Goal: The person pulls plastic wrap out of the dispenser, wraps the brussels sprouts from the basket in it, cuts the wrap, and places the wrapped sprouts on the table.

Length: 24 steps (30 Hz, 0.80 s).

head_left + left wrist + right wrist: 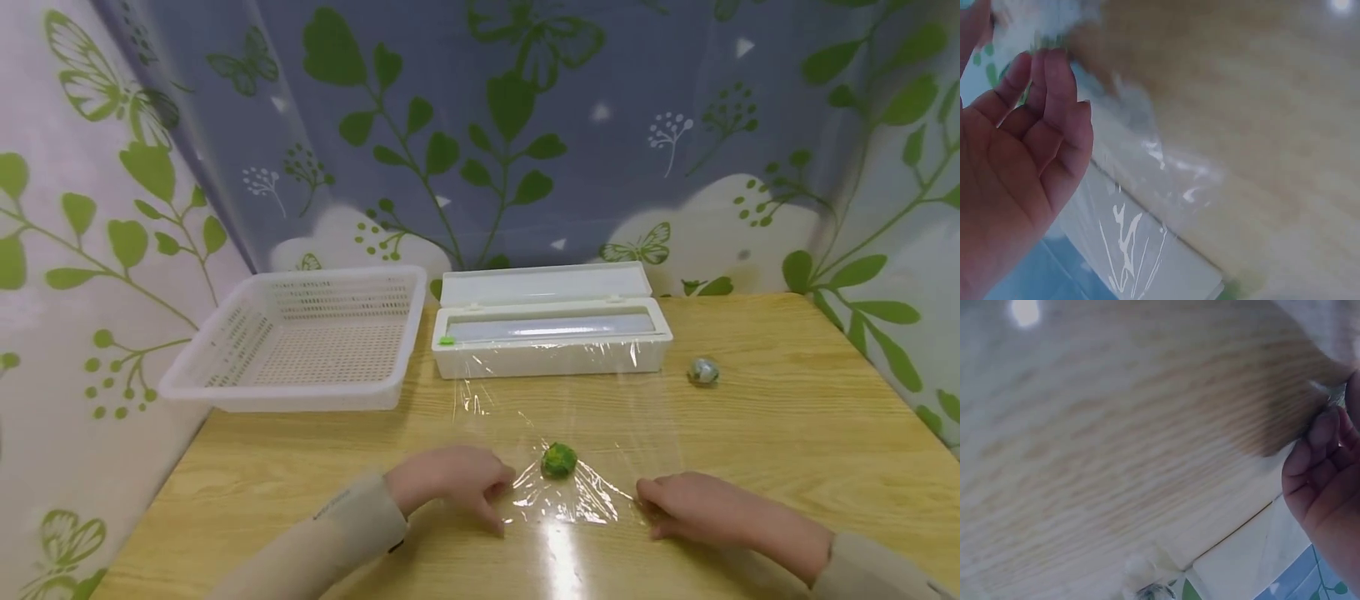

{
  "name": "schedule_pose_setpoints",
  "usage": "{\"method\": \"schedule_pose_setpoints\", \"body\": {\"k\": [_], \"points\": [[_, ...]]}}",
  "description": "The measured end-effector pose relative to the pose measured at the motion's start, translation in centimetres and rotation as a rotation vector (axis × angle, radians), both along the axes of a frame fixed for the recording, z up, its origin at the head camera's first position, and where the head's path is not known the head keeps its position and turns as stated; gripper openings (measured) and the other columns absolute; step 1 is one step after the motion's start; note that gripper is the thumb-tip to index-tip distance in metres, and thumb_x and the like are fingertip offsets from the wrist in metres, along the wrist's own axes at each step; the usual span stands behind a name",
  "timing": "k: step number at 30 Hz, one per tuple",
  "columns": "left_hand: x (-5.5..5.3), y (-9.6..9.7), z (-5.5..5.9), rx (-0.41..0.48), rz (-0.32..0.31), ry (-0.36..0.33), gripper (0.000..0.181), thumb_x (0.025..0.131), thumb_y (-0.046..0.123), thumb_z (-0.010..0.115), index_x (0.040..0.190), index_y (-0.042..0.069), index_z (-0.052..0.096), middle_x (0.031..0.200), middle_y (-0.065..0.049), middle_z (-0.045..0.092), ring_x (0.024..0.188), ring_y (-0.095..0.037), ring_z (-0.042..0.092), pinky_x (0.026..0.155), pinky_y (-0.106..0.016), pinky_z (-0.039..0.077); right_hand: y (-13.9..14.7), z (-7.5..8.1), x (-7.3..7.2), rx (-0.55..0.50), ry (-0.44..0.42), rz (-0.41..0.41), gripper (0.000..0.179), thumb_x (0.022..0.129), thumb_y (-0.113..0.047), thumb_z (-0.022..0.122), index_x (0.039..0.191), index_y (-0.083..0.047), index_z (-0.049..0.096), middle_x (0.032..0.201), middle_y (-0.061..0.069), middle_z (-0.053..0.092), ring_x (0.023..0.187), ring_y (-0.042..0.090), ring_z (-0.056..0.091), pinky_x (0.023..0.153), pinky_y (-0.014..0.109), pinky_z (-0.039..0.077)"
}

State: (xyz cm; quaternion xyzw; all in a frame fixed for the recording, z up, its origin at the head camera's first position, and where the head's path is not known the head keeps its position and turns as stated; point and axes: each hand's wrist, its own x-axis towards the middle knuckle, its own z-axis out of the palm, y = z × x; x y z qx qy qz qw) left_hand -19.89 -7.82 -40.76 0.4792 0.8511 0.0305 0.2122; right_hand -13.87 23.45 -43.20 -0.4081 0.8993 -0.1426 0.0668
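Observation:
A clear sheet of plastic wrap (592, 500) stretches from the white dispenser box (555, 360) toward the person. On or under it, between the hands, sits a small green ball-shaped item (559, 460). At the sheet's near left corner is the left hand (457, 479), its thumb spread apart from the fingers; in the left wrist view the fingers (1054, 94) are loosely bent beside the film. The right hand (701, 504) pinches the near right corner of the wrap between thumb and fingers, also seen by the right wrist camera.
A white perforated basket (397, 392) stands at the back left of the wooden table (787, 417). Right of the box lies a small wrapped ball (703, 372). The box lid (543, 286) is raised, with a green slider (447, 340) on the rim. A patterned curtain hangs behind.

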Motion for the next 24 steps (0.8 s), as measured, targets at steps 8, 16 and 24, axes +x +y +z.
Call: {"method": "schedule_pose_setpoints", "body": {"k": [8, 16, 24], "points": [[1.2, 0.1, -0.8, -0.053, -0.034, 0.122, 0.037, 0.070, 0.044, 0.069, 0.073, 0.019, 0.042, 0.065, 0.010, 0.036, 0.058, -0.004, 0.035, 0.049, -0.018, 0.031, 0.0, 0.0, -0.3, 0.001, 0.079, 0.022, 0.026, 0.080, -0.014, 0.061, 0.070, -0.022, 0.039, 0.061, -0.018, 0.032, 0.053, 0.000, 0.032, 0.047, 0.019, 0.033], [0.9, -0.7, -1.3, 0.033, -0.039, 0.164, 0.019, 0.086, 0.017, 0.053, 0.070, 0.019, 0.044, 0.065, 0.009, 0.039, 0.058, -0.005, 0.038, 0.053, -0.016, 0.034, -0.1, 0.4, -1.0, -0.188, 0.293, 0.131, 0.030, 0.070, -0.007, 0.067, 0.068, -0.021, 0.041, 0.071, -0.015, 0.030, 0.060, -0.001, 0.030, 0.051, 0.011, 0.028], [-1.2, -1.8, -0.3, 0.237, -0.035, 0.008, 0.014, 0.087, 0.014, 0.056, 0.073, 0.014, 0.052, 0.068, 0.010, 0.046, 0.063, -0.003, 0.042, 0.060, -0.015, 0.037, 0.4, 1.0, -2.6, -0.334, 0.325, 0.159, 0.025, 0.068, 0.005, 0.063, 0.075, -0.015, 0.049, 0.081, -0.008, 0.046, 0.073, 0.005, 0.043, 0.062, 0.020, 0.038]]}}
